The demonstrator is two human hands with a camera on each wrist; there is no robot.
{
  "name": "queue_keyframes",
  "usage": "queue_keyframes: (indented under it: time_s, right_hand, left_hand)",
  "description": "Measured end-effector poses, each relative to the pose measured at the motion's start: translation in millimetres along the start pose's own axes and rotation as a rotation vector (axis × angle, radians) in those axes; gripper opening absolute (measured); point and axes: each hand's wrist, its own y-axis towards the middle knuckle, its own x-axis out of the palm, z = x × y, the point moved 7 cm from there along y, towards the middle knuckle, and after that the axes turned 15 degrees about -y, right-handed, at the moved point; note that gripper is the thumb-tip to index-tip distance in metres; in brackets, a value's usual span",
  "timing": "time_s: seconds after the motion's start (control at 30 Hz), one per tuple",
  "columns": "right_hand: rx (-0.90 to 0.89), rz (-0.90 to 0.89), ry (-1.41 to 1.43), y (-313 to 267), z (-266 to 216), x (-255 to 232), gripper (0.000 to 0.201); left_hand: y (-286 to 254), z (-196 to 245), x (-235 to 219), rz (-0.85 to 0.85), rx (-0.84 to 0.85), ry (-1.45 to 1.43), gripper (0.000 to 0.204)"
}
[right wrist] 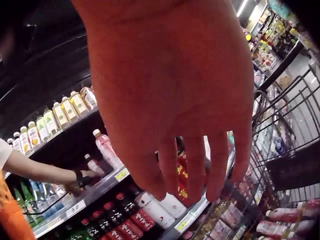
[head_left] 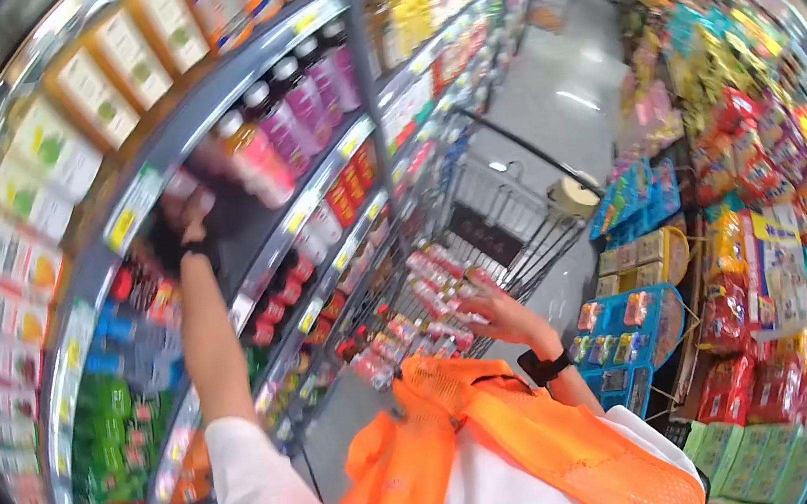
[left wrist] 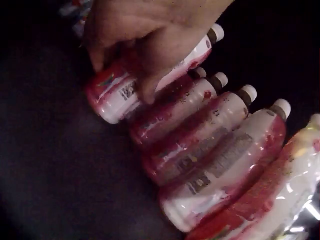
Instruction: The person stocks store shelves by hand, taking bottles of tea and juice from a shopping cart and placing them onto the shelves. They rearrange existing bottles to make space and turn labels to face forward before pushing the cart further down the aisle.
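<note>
My left hand is inside a shelf. The left wrist view shows that hand gripping a pink-and-white bottle between thumb and fingers. Beside it lies a row of similar white-capped bottles. In the head view, my right hand is at the shopping cart, close to pink bottles; whether it touches them is unclear. The right wrist view shows the back of this hand, its fingers spread and fairly straight, with nothing visibly held.
Purple-labelled bottles and one larger pink bottle stand on the shelf right of my left hand. Red-labelled bottles fill a lower shelf. Snack packs line the right side, and a grey aisle floor extends ahead.
</note>
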Motion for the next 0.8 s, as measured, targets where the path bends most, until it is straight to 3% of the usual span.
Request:
queue_keyframes:
  time_s: [0.03,0.07,0.1,0.17,0.2,0.3,0.37,0.43,0.6,0.8]
  right_hand:
    - [0.042,0.023,0.002,-7.0,11.4,-6.3,0.033]
    - [0.115,0.084,0.013,-14.9,22.1,-10.9,0.032]
    - [0.168,0.111,0.006,-19.6,30.3,-22.6,0.032]
    - [0.262,0.125,0.027,-34.1,36.5,-29.3,0.032]
    - [0.257,0.14,-0.021,-37.5,38.2,-37.5,0.032]
    - [0.416,0.117,0.0,-53.5,68.1,-38.8,0.033]
    - [0.432,0.132,0.023,-56.5,78.7,-45.6,0.034]
    - [0.409,0.127,0.013,-59.1,89.1,-50.8,0.034]
    - [0.414,0.052,-0.079,-51.7,147.1,-34.7,0.038]
    - [0.322,-0.109,-0.147,9.9,129.2,-66.1,0.046]
  left_hand:
    - [9.3,-12.7,-7.4,0.007,-0.024,0.192,0.074]
    - [10.1,14.8,16.7,-0.19,-0.03,0.268,0.072]
    - [40.8,-27.6,-10.3,-0.259,0.123,0.496,0.075]
    - [38.6,1.4,-0.8,-0.011,-0.095,0.512,0.083]
    - [73.9,-57.5,-33.7,0.01,0.01,0.459,0.077]
    - [63.8,-4.6,-7.3,0.098,-0.043,0.729,0.064]
    - [94.3,-33.4,-35.2,0.115,-0.164,0.701,0.058]
    - [95.3,-49.1,-36.7,0.227,-0.39,0.515,0.056]
    - [98.5,-43.1,-42.7,0.263,-0.266,0.44,0.057]
    - [82.0,-32.2,-41.7,0.267,-0.201,0.308,0.058]
